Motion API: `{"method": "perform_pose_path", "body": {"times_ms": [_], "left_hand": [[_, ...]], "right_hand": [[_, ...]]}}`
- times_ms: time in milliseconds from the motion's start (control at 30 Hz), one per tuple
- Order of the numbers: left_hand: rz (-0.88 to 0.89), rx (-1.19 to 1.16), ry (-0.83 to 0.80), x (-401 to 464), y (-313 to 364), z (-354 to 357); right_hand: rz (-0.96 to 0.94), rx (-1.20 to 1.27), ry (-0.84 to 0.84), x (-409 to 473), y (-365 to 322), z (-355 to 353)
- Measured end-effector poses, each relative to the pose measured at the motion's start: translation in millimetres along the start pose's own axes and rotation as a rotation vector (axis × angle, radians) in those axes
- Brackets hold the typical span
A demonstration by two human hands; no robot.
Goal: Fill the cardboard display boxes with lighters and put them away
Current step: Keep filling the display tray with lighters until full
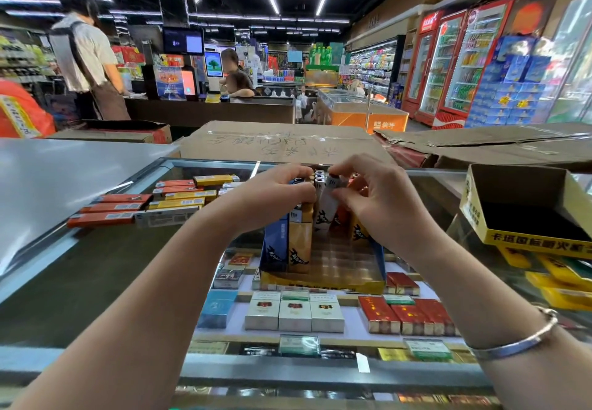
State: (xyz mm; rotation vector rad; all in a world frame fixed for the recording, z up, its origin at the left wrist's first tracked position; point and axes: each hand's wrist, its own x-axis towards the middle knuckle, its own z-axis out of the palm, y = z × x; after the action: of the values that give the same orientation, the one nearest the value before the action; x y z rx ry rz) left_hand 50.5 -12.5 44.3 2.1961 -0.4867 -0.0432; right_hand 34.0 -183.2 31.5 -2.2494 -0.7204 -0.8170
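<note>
A cardboard display box (323, 284) with a yellow front lip stands on the glass counter in the middle. Blue, orange and white lighters (299, 246) stand upright in its back and left rows; the front cells show bare. My left hand (272, 198) curls over the tops of the lighters on the left. My right hand (371, 198) pinches a white lighter (328, 208) by its metal top, tilted over the box. A second, empty yellow display box (493, 217) sits at the right.
Long cigarette cartons (141, 206) lie on the glass counter (96, 268) at the left. Cigarette packs show under the glass. A large cardboard case (282, 143) stands behind the box. People stand at a checkout counter (208, 111) farther back.
</note>
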Motion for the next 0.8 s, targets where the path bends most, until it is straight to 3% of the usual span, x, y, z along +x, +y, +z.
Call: {"method": "perform_pose_path", "body": {"times_ms": [400, 567, 667, 800], "left_hand": [[-0.011, 0.023, 0.007, 1, 1, 2], [0.040, 0.003, -0.007, 0, 2, 2], [0.040, -0.020, 0.012, 2, -1, 2], [0.047, -0.060, 0.078, 2, -6, 2]], "right_hand": [[-0.083, -0.249, -0.119, -1, -11, 13], [-0.140, -0.524, 0.041, -4, -8, 12], [0.021, -0.319, 0.101, 0, 6, 6], [0.221, -0.094, -0.073, 3, 20, 1]]}}
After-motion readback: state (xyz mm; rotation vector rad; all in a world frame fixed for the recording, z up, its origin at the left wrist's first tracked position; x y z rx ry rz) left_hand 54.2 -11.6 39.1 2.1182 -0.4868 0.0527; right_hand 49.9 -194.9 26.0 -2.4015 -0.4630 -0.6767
